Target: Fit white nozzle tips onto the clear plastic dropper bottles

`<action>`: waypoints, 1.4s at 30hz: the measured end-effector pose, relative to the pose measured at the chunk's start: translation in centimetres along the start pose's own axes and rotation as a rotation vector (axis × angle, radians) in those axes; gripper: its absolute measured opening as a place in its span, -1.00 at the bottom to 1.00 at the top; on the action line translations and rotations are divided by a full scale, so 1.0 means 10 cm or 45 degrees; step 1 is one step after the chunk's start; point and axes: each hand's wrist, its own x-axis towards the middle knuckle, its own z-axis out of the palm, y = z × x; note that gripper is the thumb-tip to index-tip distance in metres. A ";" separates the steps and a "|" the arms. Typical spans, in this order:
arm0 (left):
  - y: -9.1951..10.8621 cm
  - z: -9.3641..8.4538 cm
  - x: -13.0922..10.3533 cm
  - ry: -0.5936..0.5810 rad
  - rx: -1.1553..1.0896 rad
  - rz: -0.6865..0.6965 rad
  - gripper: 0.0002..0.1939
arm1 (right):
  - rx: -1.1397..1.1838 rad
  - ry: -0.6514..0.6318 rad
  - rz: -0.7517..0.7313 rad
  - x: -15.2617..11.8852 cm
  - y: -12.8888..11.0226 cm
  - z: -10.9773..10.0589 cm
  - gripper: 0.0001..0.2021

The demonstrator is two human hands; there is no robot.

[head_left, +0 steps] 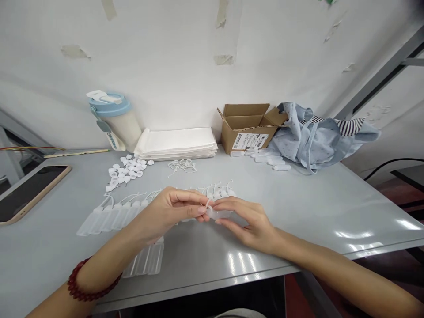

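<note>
Two grips, left hand (175,205) and right hand (247,221), pinch one translucent tube (218,214), frame centre; looped tubes (114,218), lower left, appear finished; unlooped tubes (266,159), right of centre, remain.

My head camera is looking forward and down from close above my left hand (177,205) and right hand (249,218), facing the far wall (179,84).

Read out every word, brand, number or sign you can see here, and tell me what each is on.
Cup strap: dark capitals, perhaps "CHUCCKS", too blurred to be sure.
Box label: printed lines, too small to read.
I can make out no other text.
</note>
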 end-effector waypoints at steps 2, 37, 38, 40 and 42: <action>-0.01 0.01 -0.01 -0.001 0.019 0.011 -0.86 | -0.013 0.021 -0.015 -0.01 0.01 0.01 -0.74; -0.02 0.15 -0.03 0.178 0.501 0.185 -0.86 | 0.055 0.082 0.110 0.00 -0.01 0.02 -0.78; -0.01 0.15 -0.02 0.173 0.501 0.189 -0.86 | 0.059 0.084 0.111 -0.01 -0.02 0.02 -0.78; -0.01 0.14 -0.02 0.177 0.494 0.168 -0.83 | 0.068 0.085 0.118 -0.01 -0.02 0.02 -0.77; 0.00 0.14 -0.02 0.192 0.488 0.134 -0.81 | 0.075 0.085 0.124 -0.02 -0.02 0.02 -0.77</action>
